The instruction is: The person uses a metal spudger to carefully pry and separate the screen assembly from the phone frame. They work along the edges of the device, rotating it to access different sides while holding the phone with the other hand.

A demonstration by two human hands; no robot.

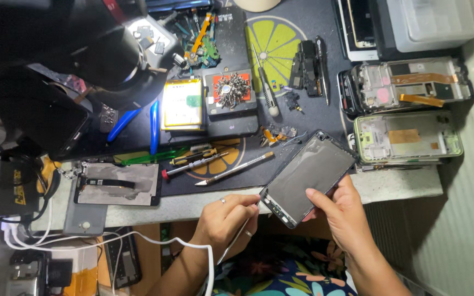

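Head view, looking down over the tabletop (401,186).

Right hand (342,211): grip closed on the lower right edge of a phone frame (307,178), thumb laid across its dark glossy face, fingers underneath. The frame was held tilted, off the tabletop, over its front edge and just in front of the person's body. Its lower end showed small exposed parts.

Left hand (227,218): grip closed pen-fashion round a thin metal tool (236,244), rings on two fingers. The tool's upper end met the lower left corner of the phone frame; whether it actually touched could not be told. Its other end ran down toward the lap.

On the dark work mat (297,22) beyond the hands: a metal spudger (236,169) and a red-handled screwdriver (193,166) lying side by side, well apart from the hands. Farther back, a magnetic pad heaped with small screws (231,90), a flat battery (182,103) just left of it, and blue tweezers (154,127) beside the battery.

Right side of the tabletop: two opened phone housings (407,112) stacked one behind the other, internals facing up. Left side: a flat grey panel (119,183) near the edge, and a black microscope head (97,52) overhanging the mat. A white cable (138,237) ran below the tabletop edge past the left wrist.
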